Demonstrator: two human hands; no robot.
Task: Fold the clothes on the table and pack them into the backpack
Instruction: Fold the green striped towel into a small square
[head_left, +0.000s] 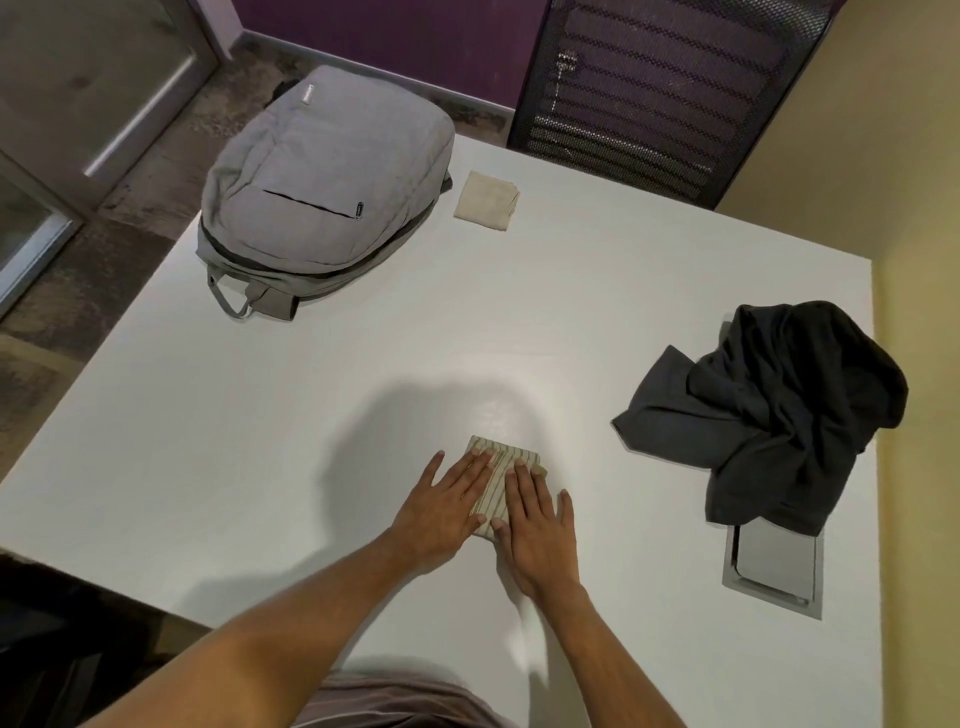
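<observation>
A small folded striped beige cloth (500, 470) lies on the white table (311, 415) near its front. My left hand (447, 506) and my right hand (537, 525) lie flat on it side by side, fingers straight, pressing it down. A grey backpack (327, 192) lies at the table's far left corner, front pocket up. A folded cream cloth (485, 200) sits just right of the backpack. A crumpled dark grey garment (774, 410) lies unfolded at the right edge.
A grey metal cable hatch (774, 569) is set into the table under the dark garment's near end. A black mesh chair back (670, 88) stands behind the table's far edge. A yellow wall (919, 312) runs along the right side.
</observation>
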